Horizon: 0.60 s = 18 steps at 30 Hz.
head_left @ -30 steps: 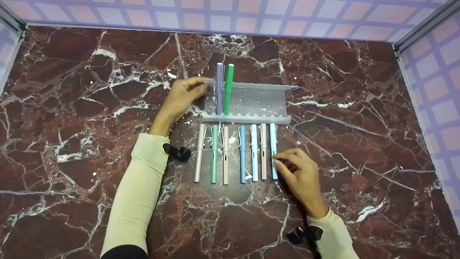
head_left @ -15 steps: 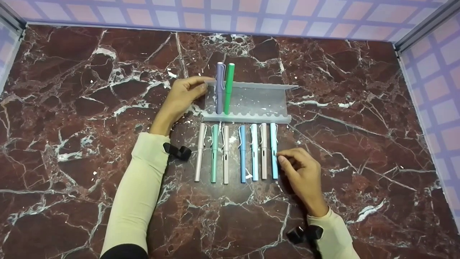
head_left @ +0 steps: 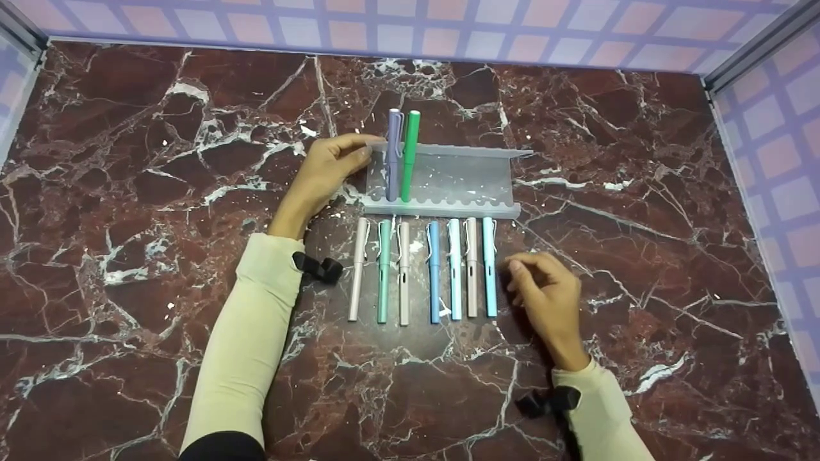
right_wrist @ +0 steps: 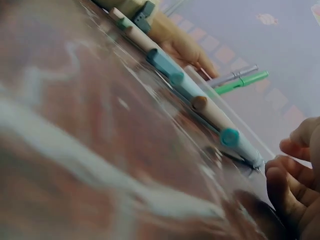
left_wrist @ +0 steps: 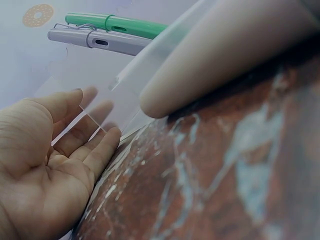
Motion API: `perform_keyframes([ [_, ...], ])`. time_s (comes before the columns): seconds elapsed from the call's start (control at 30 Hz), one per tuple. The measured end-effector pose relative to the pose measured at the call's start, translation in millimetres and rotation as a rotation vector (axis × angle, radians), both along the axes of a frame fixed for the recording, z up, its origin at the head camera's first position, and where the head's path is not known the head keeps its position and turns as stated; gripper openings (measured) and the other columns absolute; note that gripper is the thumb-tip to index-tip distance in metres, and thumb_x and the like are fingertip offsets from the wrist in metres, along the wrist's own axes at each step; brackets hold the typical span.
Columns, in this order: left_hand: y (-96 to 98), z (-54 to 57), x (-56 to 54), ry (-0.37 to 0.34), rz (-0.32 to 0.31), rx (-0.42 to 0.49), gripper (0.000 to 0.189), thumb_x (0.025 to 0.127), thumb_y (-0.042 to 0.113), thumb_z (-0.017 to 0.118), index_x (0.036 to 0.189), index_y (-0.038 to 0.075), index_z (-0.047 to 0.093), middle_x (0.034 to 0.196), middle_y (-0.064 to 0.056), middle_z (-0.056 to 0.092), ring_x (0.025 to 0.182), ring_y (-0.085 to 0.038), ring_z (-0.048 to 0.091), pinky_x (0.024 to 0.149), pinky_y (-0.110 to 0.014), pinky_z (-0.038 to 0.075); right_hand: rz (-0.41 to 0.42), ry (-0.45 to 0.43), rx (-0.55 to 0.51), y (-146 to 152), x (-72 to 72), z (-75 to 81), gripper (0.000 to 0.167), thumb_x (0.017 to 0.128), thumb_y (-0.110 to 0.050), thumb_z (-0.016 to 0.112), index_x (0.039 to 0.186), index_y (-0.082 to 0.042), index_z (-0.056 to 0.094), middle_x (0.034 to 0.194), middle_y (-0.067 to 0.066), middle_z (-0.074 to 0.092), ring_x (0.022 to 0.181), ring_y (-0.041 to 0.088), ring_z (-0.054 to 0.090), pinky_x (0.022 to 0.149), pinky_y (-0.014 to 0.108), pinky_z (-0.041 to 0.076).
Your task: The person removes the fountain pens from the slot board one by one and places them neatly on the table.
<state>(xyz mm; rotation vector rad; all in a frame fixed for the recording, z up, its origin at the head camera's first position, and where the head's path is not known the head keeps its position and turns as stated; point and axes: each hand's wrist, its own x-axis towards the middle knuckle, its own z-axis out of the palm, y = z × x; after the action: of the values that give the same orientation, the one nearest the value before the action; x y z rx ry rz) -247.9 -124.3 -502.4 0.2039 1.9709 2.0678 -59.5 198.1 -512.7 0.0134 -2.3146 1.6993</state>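
Note:
My left hand (head_left: 325,168) pinches the left end of a clear plastic pen stand (head_left: 461,179). In the left wrist view, the thumb is on the near side of its clear panel (left_wrist: 107,107) and the fingers show through from behind. A purple pen (head_left: 393,153) and a green pen (head_left: 410,153) lean in the stand's left notches. Several capped pens lie in a row in front of it, the light blue pen (head_left: 490,269) at the right end. Just right of that pen, my right hand (head_left: 548,294) holds nothing, fingers loosely bent and apart from it.
In the row lie a pale pink pen (head_left: 358,269), a teal pen (head_left: 383,272), a beige pen (head_left: 403,275), a blue pen (head_left: 434,272), a pale blue pen (head_left: 455,269) and a brownish-pink pen (head_left: 471,269). Checkered walls (head_left: 359,29) border the marble-patterned table (head_left: 192,128).
My right hand has let go of the light blue pen at the row's right end and moved a little to the right. The left hand stays on the stand.

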Motion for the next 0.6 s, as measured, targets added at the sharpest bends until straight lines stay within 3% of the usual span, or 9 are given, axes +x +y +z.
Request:
perform_keyframes([
  [0.17,-2.3,-0.3,0.8,0.005,0.018,-0.004,0.024,0.099,0.003,0.059,0.12,0.006,0.07,0.126,-0.012,0.069,0.112,-0.025,0.064,0.102,-0.029,0.053,-0.005,-0.075,-0.149,5,-10.4,4.7,0.011,0.095,0.001,0.064,0.098,0.01,0.07,0.077,0.02,0.067,0.051,0.014,0.058,0.038,0.024,0.05],
  [0.3,-0.5,-1.9,1.2,0.008,0.011,-0.004,0.024,0.099,0.004,0.059,0.12,0.006,0.07,0.125,-0.011,0.069,0.109,-0.026,0.064,0.098,-0.029,0.055,-0.004,-0.088,-0.195,11,-17.9,10.4,0.013,0.096,0.002,0.063,0.098,0.014,0.067,0.076,0.016,0.068,0.05,0.014,0.058,0.038,0.024,0.05],
  [0.47,0.6,-1.5,1.8,0.009,0.002,-0.03,0.024,0.1,0.007,0.058,0.12,0.008,0.07,0.127,-0.008,0.069,0.116,-0.025,0.062,0.104,-0.029,0.051,0.012,-0.096,-0.181,8,-33.2,26.3,0.015,0.096,-0.002,0.064,0.097,0.012,0.068,0.067,0.013,0.064,0.047,0.015,0.055,0.033,0.026,0.046],
  [0.6,0.1,1.0,1.2,0.019,-0.005,-0.057,0.025,0.1,0.008,0.057,0.122,0.008,0.069,0.128,-0.007,0.068,0.118,-0.025,0.061,0.105,-0.028,0.05,0.078,-0.064,-0.096,-5,-53.0,40.7,0.012,0.095,-0.001,0.066,0.096,0.01,0.07,0.069,0.019,0.065,0.05,0.019,0.056,0.038,0.026,0.049],
])
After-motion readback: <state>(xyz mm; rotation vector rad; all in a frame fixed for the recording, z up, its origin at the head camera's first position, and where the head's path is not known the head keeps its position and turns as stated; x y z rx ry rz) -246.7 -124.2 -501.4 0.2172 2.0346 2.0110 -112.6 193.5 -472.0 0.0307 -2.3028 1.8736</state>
